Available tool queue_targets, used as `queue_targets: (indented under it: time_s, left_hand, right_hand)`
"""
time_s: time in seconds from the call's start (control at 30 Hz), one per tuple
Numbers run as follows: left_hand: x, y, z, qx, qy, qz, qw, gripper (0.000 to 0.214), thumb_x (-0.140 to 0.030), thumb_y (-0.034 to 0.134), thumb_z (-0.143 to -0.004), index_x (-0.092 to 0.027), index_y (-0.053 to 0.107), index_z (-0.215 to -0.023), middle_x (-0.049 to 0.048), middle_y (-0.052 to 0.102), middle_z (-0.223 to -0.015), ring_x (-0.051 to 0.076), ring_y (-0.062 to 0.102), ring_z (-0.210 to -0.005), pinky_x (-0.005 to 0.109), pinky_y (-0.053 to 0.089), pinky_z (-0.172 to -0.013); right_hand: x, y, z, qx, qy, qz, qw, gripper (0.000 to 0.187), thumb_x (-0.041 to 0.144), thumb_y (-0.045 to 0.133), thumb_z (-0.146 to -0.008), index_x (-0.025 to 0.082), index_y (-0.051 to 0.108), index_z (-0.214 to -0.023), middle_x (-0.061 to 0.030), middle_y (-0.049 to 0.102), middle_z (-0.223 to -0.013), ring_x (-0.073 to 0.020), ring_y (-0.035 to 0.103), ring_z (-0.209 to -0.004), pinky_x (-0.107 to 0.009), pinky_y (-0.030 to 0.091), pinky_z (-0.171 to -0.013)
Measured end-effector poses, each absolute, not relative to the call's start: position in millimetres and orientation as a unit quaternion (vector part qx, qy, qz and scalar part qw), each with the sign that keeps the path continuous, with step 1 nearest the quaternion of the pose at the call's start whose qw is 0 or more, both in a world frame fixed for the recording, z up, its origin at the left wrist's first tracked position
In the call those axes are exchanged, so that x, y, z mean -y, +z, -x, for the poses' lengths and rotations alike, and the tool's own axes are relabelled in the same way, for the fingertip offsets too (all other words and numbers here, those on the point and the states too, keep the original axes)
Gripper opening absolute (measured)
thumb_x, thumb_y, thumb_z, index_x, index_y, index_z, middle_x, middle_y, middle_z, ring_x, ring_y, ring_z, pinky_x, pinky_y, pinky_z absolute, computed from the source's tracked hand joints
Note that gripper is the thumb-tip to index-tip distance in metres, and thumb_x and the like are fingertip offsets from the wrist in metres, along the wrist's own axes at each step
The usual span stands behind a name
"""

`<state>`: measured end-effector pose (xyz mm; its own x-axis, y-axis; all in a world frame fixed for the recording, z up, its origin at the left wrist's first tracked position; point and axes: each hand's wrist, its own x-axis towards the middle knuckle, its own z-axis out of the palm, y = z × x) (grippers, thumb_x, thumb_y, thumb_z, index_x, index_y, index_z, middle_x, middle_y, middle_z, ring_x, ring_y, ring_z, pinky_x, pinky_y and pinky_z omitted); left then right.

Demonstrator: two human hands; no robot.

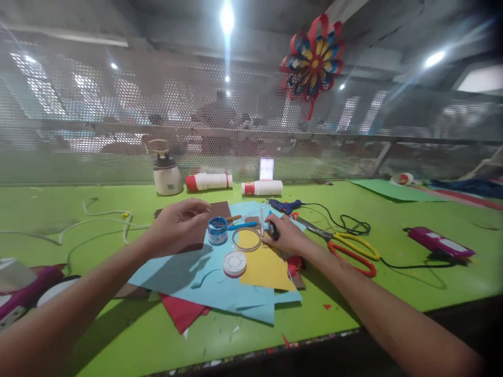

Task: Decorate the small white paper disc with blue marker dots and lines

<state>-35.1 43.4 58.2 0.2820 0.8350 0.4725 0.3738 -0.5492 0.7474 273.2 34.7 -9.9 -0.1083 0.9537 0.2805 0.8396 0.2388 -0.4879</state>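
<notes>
My left hand (176,224) hovers over the brown and light blue paper, fingers loosely stretched and holding nothing. Just right of it stands an uncapped jar of blue paint (217,231). Over the yellow paper (267,264), my right hand (288,234) is closed on a small black object (272,230), whose kind I cannot make out. A clear round ring (247,240) lies beside those fingers, partly on the yellow sheet. A white perforated disc (234,263) rests in front of the ring. Behind it is a blue-tipped stick (242,226). Light blue paper (181,283) lies underneath.
Large red-and-yellow-handled scissors (351,251) and a blue glue gun (285,206) with its cord lie to the right. A purple device (440,243) is farther right. White-and-red rolls (210,181), a phone (266,169) and a spray bottle (167,175) stand along the mesh screen.
</notes>
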Motion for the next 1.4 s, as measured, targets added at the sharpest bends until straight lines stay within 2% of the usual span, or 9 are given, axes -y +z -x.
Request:
queue_targets:
  time_s: [0.17,0.37,0.57,0.67,0.73,0.87,1.03,1.27,1.4]
  left_hand:
    - [-69.1,77.8,50.8,-0.411,0.442,-0.756,0.253,0.03,-0.043,0.071,-0.07,-0.018,0.072,-0.088,0.0076,0.075,-0.092,0.024,0.067,-0.087,0.035,0.051,-0.078]
    - [-81.9,79.6,51.8,-0.408,0.447,-0.74,0.293,0.041,-0.047,0.07,-0.071,-0.016,0.068,-0.097,0.009,0.075,-0.089,0.025,0.069,-0.087,0.037,0.053,-0.077]
    - [-62.4,58.0,43.6,-0.393,0.447,-0.722,0.353,0.034,-0.04,0.074,-0.07,-0.019,0.07,-0.096,0.0081,0.074,-0.095,0.026,0.067,-0.094,0.042,0.049,-0.086]
    - [-37.4,60.9,31.4,-0.378,0.452,-0.701,0.4,0.03,-0.039,0.073,-0.071,-0.018,0.07,-0.092,0.0075,0.073,-0.094,0.024,0.065,-0.091,0.04,0.049,-0.084]
    - [-16.8,63.3,16.0,-0.359,0.44,-0.689,0.451,0.03,-0.039,0.073,-0.072,-0.016,0.069,-0.092,0.0082,0.072,-0.09,0.022,0.066,-0.084,0.037,0.051,-0.077]
    - [19.7,56.1,-21.6,-0.337,0.442,-0.631,0.541,0.049,-0.038,0.077,-0.069,-0.016,0.059,-0.11,0.0114,0.072,-0.096,0.025,0.068,-0.088,0.036,0.055,-0.069]
    - [30.6,38.3,-40.9,-0.324,0.486,-0.543,0.604,0.051,-0.043,0.072,-0.076,-0.017,0.05,-0.114,0.0128,0.073,-0.093,0.024,0.072,-0.086,0.037,0.056,-0.075]
    - [14.1,36.2,-23.1,-0.322,0.483,-0.55,0.6,0.044,-0.033,0.079,-0.068,-0.016,0.056,-0.101,-0.0013,0.066,-0.059,0.013,0.062,-0.056,0.024,0.044,-0.053]
    - [14.1,44.8,-16.4,-0.31,0.436,-0.591,0.604,0.039,-0.027,0.08,-0.065,-0.016,0.06,-0.096,-0.0017,0.067,-0.06,0.012,0.06,-0.052,0.024,0.043,-0.052]
  right_hand:
    - [-32.6,-9.0,-270.3,0.751,0.081,0.621,0.209,0.031,0.034,0.059,-0.093,0.017,0.059,-0.119,-0.0087,0.061,-0.12,-0.0215,0.062,-0.102,-0.043,0.053,-0.087]
    - [-42.1,-10.4,-266.8,0.717,0.111,0.642,0.247,0.032,0.033,0.059,-0.093,0.016,0.059,-0.12,-0.0088,0.061,-0.121,-0.0219,0.063,-0.103,-0.044,0.054,-0.087]
    - [-39.2,-3.2,-283.1,0.621,0.199,0.654,0.384,0.029,0.032,0.059,-0.094,0.015,0.059,-0.118,-0.0075,0.064,-0.113,-0.0184,0.065,-0.092,-0.037,0.057,-0.077]
    - [-22.2,14.8,-286.9,0.581,0.226,0.615,0.483,0.024,0.032,0.059,-0.093,0.014,0.06,-0.109,-0.003,0.064,-0.094,-0.0122,0.063,-0.072,-0.028,0.055,-0.062]
    - [-7.4,29.9,-278.3,0.566,0.223,0.567,0.556,0.026,0.033,0.068,-0.085,0.016,0.057,-0.102,0.0032,0.057,-0.077,-0.0096,0.056,-0.06,-0.025,0.051,-0.055]
    - [21.3,52.7,-237.1,0.569,0.211,0.481,0.633,0.03,0.034,0.072,-0.077,0.022,0.054,-0.098,0.006,0.052,-0.074,-0.0102,0.057,-0.062,-0.026,0.051,-0.062]
    - [39.0,54.8,-195.5,0.577,0.212,0.45,0.648,0.023,0.03,0.068,-0.079,0.023,0.054,-0.096,0.0047,0.053,-0.072,-0.0108,0.055,-0.06,-0.025,0.05,-0.057]
    - [46.9,28.1,-196.2,0.608,0.226,0.44,0.621,0.019,0.028,0.068,-0.079,0.023,0.059,-0.095,0.003,0.055,-0.07,-0.0109,0.053,-0.057,-0.022,0.046,-0.05]
    - [50.6,14.6,-205.5,0.628,0.247,0.445,0.588,0.014,0.029,0.069,-0.081,0.023,0.063,-0.091,0.0041,0.054,-0.064,-0.0102,0.052,-0.052,-0.021,0.044,-0.047]
